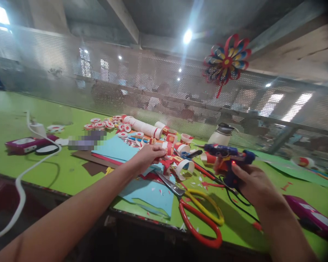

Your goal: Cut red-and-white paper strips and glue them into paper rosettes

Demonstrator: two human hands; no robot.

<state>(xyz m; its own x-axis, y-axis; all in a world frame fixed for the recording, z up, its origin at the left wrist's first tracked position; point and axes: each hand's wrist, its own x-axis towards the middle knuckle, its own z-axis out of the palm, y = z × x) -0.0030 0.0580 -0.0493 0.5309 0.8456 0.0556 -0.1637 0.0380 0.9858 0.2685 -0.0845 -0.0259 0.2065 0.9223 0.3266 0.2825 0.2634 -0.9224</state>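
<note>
My right hand (255, 182) is wrapped round a dark blue glue gun (232, 156), its red light lit and its nozzle pointing left. The fingers of my left hand (150, 156) are pinched together above the craft pieces; whatever lies between them is too small to make out. Just past those fingertips are cut paper-cup rings (184, 165), white with red and yellow print. Large scissors (177, 189) with one yellow and one red handle lie below, partly on light blue paper (153, 193) strewn with red and white scraps.
Stacked blue sheets (117, 147), a long stack of paper cups (143, 127) and round red-and-white discs (98, 124) cover the middle and back. A white jar (221, 135) stands behind the glue gun. Purple boxes (27, 145) and a white cable (22, 193) are left. A paper flower (226, 62) hangs on the mesh screen.
</note>
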